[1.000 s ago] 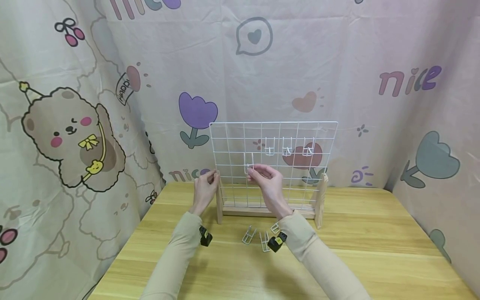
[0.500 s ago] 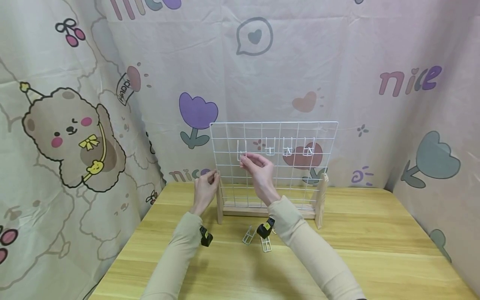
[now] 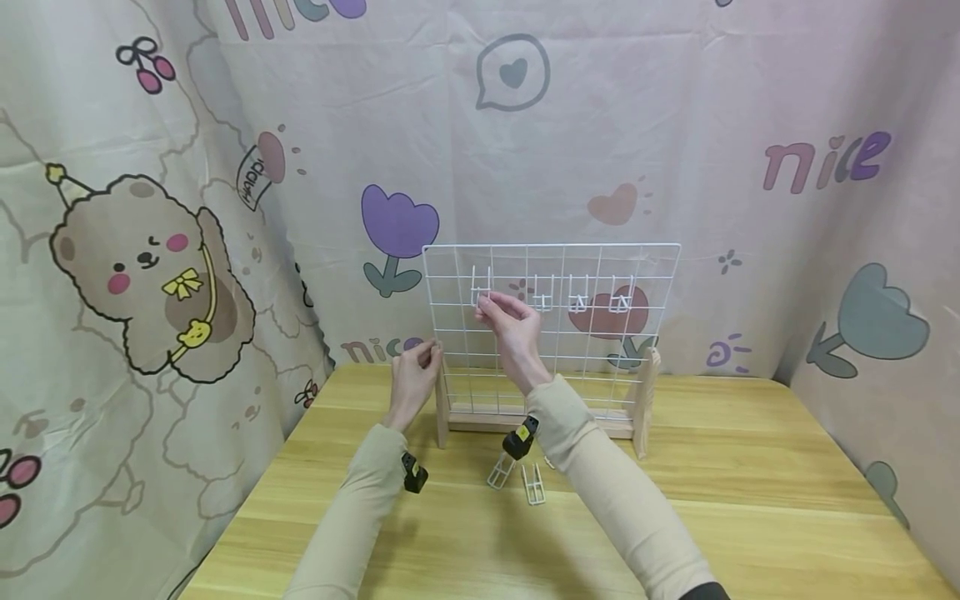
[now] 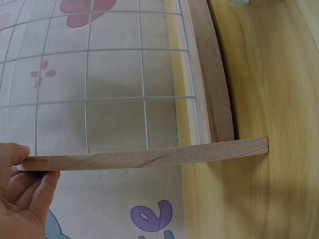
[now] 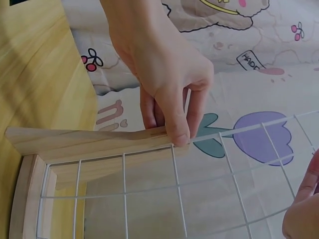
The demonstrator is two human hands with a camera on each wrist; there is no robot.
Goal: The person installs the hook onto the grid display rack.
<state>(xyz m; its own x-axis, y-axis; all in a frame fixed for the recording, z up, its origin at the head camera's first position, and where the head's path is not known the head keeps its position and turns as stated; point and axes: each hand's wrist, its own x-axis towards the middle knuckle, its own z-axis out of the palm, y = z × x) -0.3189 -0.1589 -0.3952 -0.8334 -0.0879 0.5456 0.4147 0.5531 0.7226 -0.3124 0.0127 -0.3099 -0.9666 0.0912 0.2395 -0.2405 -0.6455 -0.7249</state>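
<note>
A white wire grid [image 3: 510,358] stands upright in a wooden stand [image 3: 645,400]. My left hand [image 3: 415,379] grips the top of the stand's left upright [image 4: 149,158], thumb on one side and fingers on the other in the left wrist view. Between thumb and fingertips, my right hand [image 3: 513,329] pinches a white wire hook [image 3: 482,275], its two prongs pointing up in front of the grid's upper left part. Three similar hooks, a left one [image 3: 542,300], a middle one [image 3: 577,302] and a right one [image 3: 621,300], hang in a row on the grid. In the right wrist view, my right hand [image 5: 304,209] shows only at the edge.
On the wooden table [image 3: 750,467] before the stand lie loose wire hooks: one [image 3: 501,472] partly behind the right wrist camera [image 3: 519,439], one [image 3: 534,485] beside it, and another mostly covered by the sleeve. A patterned curtain [image 3: 675,100] hangs behind and at both sides.
My right hand has moved up and left with the hook, from mid-grid to the level of the hanging hooks. The left hand keeps its grip on the upright.
</note>
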